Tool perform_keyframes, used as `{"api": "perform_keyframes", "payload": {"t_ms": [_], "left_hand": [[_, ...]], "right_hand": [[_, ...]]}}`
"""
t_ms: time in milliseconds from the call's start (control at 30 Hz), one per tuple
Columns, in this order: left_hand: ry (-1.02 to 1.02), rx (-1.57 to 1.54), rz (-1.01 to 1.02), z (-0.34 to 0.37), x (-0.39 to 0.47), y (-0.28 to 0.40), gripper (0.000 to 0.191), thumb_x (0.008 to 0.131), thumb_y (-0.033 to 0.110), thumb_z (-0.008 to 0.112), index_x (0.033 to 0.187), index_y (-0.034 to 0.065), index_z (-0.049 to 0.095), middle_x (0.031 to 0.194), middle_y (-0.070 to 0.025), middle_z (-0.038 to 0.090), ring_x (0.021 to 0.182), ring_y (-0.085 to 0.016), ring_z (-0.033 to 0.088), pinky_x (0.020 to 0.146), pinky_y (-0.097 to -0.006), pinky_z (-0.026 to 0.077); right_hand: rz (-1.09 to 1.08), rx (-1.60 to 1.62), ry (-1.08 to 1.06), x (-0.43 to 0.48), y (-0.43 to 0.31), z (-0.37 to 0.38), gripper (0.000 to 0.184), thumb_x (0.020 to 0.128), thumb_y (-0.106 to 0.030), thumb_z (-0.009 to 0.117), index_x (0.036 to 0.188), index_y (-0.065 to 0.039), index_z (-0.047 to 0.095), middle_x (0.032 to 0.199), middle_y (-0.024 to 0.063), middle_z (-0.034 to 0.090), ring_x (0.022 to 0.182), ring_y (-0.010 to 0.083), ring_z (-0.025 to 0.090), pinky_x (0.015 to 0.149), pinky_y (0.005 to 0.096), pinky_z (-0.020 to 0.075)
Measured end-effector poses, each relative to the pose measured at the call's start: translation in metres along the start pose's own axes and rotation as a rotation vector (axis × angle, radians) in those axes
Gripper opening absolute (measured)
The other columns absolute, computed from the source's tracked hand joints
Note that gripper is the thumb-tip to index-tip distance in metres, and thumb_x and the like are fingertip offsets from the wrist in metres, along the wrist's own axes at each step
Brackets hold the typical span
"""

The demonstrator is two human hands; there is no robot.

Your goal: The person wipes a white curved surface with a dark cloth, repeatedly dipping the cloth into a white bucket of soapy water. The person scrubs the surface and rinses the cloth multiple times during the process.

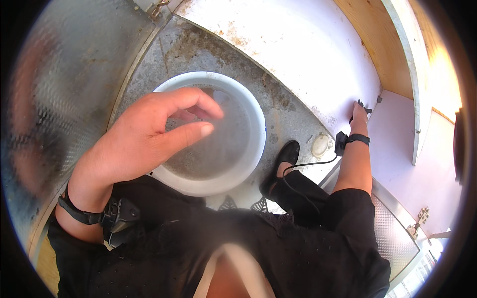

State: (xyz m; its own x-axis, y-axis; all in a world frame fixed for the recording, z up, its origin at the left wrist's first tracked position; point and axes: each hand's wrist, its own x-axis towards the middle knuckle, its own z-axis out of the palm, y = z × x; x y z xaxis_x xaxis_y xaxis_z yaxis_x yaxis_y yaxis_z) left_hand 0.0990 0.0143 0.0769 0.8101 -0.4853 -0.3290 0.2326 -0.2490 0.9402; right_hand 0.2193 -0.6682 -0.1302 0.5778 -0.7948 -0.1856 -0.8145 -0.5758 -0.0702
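Note:
My left hand point(156, 126) is raised above a white enamel basin point(257, 149), its fingers curled and the thumb apart from them, with nothing seen between them. Cloudy grey-brown water point(223, 145) fills much of the basin, which stands on a stained concrete floor. Over at the right, my right hand point(358, 113) reaches into a white-lined cabinet, near its inner corner. Something dark shows around its fingers; whether it is held is too small to tell.
A textured metal cabinet door point(85, 74) rises at the left. The cabinet's white panel point(283, 41) has brown stains. A round whitish lid or dish point(320, 145) lies near my black shoe point(288, 152). Another metal door with a hinge point(423, 216) stands at the right.

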Motion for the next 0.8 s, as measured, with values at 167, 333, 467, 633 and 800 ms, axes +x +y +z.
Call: {"api": "perform_keyframes", "payload": {"t_ms": [167,333,467,633,800], "left_hand": [[0.003,-0.022,0.032,0.001,0.005,-0.002,0.019,0.096,0.014,0.064,0.111,0.0021,0.065,0.106,-0.0058,0.069,0.100,-0.017,0.063,0.087,-0.0311,0.051],[0.010,-0.073,0.017,0.001,0.013,-0.002,0.019,0.095,0.015,0.065,0.109,0.0014,0.065,0.103,-0.0064,0.068,0.097,-0.016,0.063,0.086,-0.0312,0.051],[-0.003,-0.062,0.005,-0.002,0.014,-0.003,0.020,0.095,0.015,0.065,0.109,0.0006,0.064,0.101,-0.0080,0.067,0.096,-0.017,0.063,0.087,-0.0309,0.051],[-0.052,-0.052,0.089,-0.007,0.010,-0.005,0.022,0.096,0.010,0.064,0.116,0.0025,0.065,0.111,-0.0065,0.069,0.104,-0.017,0.063,0.096,-0.0322,0.049],[-0.048,-0.039,0.125,-0.006,0.006,-0.003,0.022,0.095,0.012,0.065,0.115,0.0037,0.066,0.109,-0.0055,0.069,0.100,-0.017,0.063,0.091,-0.0324,0.050]], "right_hand": [[-0.759,0.012,0.156,-0.118,-0.225,0.024,0.080,0.090,-0.063,0.054,0.144,-0.004,0.053,0.155,0.0318,0.032,0.142,0.0421,0.037,0.119,0.0402,0.0307],[-1.378,0.220,0.117,-0.348,-0.328,0.069,0.057,0.090,-0.038,0.068,0.137,-0.005,0.060,0.154,0.0218,0.039,0.141,0.0412,0.038,0.117,0.0441,0.0341],[-1.496,0.281,-0.027,-0.387,-0.296,0.057,0.052,0.090,-0.026,0.070,0.136,-0.004,0.059,0.154,0.0228,0.038,0.142,0.0433,0.036,0.118,0.0473,0.0322],[-1.128,0.361,0.000,-0.255,-0.140,0.032,0.052,0.094,-0.026,0.063,0.140,-0.002,0.056,0.153,0.0268,0.037,0.135,0.0418,0.046,0.112,0.0410,0.0383],[-0.045,0.046,0.150,-0.117,0.067,0.004,0.053,0.095,-0.031,0.056,0.136,0.002,0.058,0.125,0.0226,0.065,0.110,0.0341,0.066,0.099,0.0389,0.0485]]}}
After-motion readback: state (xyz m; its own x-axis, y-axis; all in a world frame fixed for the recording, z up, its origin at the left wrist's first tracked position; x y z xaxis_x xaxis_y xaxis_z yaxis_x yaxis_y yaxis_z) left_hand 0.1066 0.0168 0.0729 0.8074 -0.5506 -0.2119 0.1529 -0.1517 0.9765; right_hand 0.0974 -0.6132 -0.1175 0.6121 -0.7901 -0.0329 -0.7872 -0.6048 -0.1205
